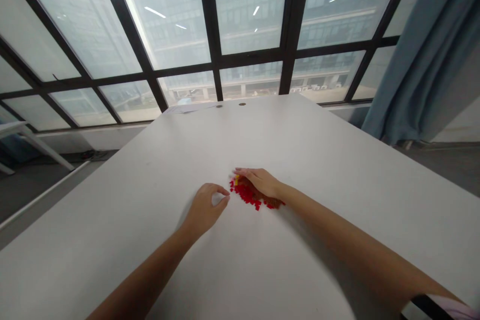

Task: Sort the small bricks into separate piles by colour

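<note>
Dozens of small red pieces (pixel 245 194) lie in one loose heap at the centre of the frame on a white bench (pixel 300 150), with a single yellow piece (pixel 236 178) at the heap's upper left edge. The heap looks mostly gathered, with a few strays along its lower rim. The right hand (pixel 260 181) lies palm down over it, fingers (pixel 243 172) stretched nearly flat, covering rather than gripping. The left hand (pixel 204 207), just left of the heap, curls into a loose C, tips apart, nothing visible between them.

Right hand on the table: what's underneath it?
A heap of small red pieces spreads out from under the right hand on the white table, with one yellow piece by the fingertips. Whatever lies beneath the palm is covered.
</note>
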The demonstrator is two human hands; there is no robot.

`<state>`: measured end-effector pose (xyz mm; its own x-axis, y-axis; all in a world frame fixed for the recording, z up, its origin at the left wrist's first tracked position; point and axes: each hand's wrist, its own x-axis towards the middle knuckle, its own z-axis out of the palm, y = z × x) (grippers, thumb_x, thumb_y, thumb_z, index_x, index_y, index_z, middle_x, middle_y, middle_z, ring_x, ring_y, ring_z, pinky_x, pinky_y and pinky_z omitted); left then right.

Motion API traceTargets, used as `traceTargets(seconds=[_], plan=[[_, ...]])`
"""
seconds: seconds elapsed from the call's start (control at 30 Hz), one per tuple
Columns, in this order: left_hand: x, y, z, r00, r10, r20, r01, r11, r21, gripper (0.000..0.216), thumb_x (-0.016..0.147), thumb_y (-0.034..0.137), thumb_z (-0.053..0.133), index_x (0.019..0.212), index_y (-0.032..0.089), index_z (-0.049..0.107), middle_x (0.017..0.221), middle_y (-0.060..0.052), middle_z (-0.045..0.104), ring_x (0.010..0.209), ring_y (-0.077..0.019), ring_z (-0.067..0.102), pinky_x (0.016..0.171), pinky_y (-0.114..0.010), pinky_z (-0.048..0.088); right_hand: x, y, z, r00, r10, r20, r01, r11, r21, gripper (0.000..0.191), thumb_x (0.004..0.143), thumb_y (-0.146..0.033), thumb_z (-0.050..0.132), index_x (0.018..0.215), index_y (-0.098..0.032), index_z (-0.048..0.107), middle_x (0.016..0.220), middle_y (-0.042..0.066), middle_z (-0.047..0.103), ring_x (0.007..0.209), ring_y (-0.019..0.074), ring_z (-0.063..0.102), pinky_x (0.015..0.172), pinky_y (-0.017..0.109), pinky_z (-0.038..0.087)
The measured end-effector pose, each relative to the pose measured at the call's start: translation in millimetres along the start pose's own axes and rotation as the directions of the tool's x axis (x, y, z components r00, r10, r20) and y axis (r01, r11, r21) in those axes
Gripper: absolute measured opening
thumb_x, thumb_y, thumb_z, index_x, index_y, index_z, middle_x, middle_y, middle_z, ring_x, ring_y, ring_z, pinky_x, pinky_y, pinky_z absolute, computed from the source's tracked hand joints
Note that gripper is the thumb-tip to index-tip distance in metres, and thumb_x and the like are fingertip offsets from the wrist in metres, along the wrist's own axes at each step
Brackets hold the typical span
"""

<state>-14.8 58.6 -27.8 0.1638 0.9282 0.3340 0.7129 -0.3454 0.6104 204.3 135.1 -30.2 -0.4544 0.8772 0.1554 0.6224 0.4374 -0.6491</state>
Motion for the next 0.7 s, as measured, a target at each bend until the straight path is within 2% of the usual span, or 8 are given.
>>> traceTargets(seconds=[0.1, 0.17, 0.27, 0.33, 0.4, 0.47, 0.7], plan=[[15.3, -8.4, 9.4, 0.999, -0.032, -0.013, 0.032, 0.999, -0.009, 0.013, 0.083, 0.032, 0.058, 0.083, 0.022, 0.068, 0.089, -0.005, 0.071, 0.090, -0.0219, 0.065, 0.090, -0.039, 0.052, -25.9, -3.2, -18.3, 0.987, 0.077, -0.144, -0.069, 0.996, 0.063, 0.065, 0.100, -0.053, 0.011, 0.133, -0.027, 0.060, 0.140, 0.001, 0.058, 0.133, 0.0190, 0.049, 0.115, 0.040, 0.035], [22.9, -15.2, 15.0, 0.998, -0.049, -0.033, 0.049, 0.999, -0.018, 0.015, 0.084, 0.032, 0.057, 0.084, 0.021, 0.067, 0.088, -0.006, 0.070, 0.091, -0.0235, 0.065, 0.091, -0.042, 0.051, -52.4, 1.6, -27.0, 0.942, 0.181, -0.282, -0.162, 0.983, 0.088, 0.071, 0.099, -0.054, 0.002, 0.139, -0.024, 0.054, 0.144, 0.006, 0.054, 0.137, 0.0218, 0.045, 0.115, 0.047, 0.033], [26.7, -21.0, 24.0, 0.993, -0.062, -0.096, 0.058, 0.997, -0.052, 0.023, 0.086, 0.030, 0.051, 0.102, 0.019, 0.065, 0.107, -0.010, 0.068, 0.108, -0.0261, 0.061, 0.103, -0.049, 0.044, -89.4, 12.9, -22.4, 0.861, 0.266, -0.433, -0.263, 0.962, 0.069, 0.064, 0.098, -0.059, 0.013, 0.136, -0.028, 0.053, 0.146, 0.006, 0.052, 0.137, 0.0246, 0.044, 0.114, 0.052, 0.034], [24.2, -21.3, 30.1, 0.990, -0.065, -0.126, 0.053, 0.994, -0.095, 0.033, 0.088, 0.029, 0.048, 0.117, 0.018, 0.059, 0.123, -0.012, 0.063, 0.121, -0.0264, 0.055, 0.110, -0.051, 0.037, -99.9, 18.2, -8.5, 0.852, 0.284, -0.440, -0.300, 0.953, 0.034, 0.062, 0.097, -0.058, 0.021, 0.134, -0.022, 0.055, 0.145, 0.012, 0.052, 0.139, 0.0288, 0.041, 0.116, 0.057, 0.028], [19.6, -20.5, 34.5, 0.989, -0.065, -0.135, 0.045, 0.988, -0.149, 0.038, 0.088, 0.028, 0.046, 0.124, 0.017, 0.054, 0.131, -0.013, 0.059, 0.127, -0.0257, 0.052, 0.113, -0.050, 0.034, -95.3, 18.4, 8.9, 0.854, 0.293, -0.431, -0.324, 0.946, 0.000, 0.061, 0.098, -0.053, 0.023, 0.133, -0.015, 0.055, 0.142, 0.017, 0.053, 0.140, 0.0314, 0.039, 0.117, 0.059, 0.023], [15.3, -20.6, 36.4, 0.986, -0.075, -0.149, 0.043, 0.977, -0.207, 0.038, 0.089, 0.026, 0.045, 0.125, 0.018, 0.052, 0.132, -0.012, 0.059, 0.127, -0.0240, 0.052, 0.114, -0.049, 0.034, -78.9, 12.7, 25.4, 0.869, 0.276, -0.410, -0.318, 0.947, -0.038, 0.058, 0.098, -0.048, 0.026, 0.133, -0.012, 0.055, 0.143, 0.019, 0.052, 0.141, 0.0307, 0.037, 0.118, 0.055, 0.023], [17.3, -30.8, 36.8, 0.949, -0.195, -0.248, 0.087, 0.918, -0.388, 0.032, 0.088, 0.022, 0.034, 0.115, 0.019, 0.052, 0.123, -0.010, 0.063, 0.119, -0.0180, 0.059, 0.106, -0.039, 0.045, -8.1, -34.3, 67.6, 0.923, 0.161, -0.349, -0.220, 0.966, -0.138, 0.049, 0.098, -0.033, 0.032, 0.130, -0.004, 0.054, 0.141, 0.026, 0.050, 0.137, 0.0324, 0.040, 0.114, 0.053, 0.027]])
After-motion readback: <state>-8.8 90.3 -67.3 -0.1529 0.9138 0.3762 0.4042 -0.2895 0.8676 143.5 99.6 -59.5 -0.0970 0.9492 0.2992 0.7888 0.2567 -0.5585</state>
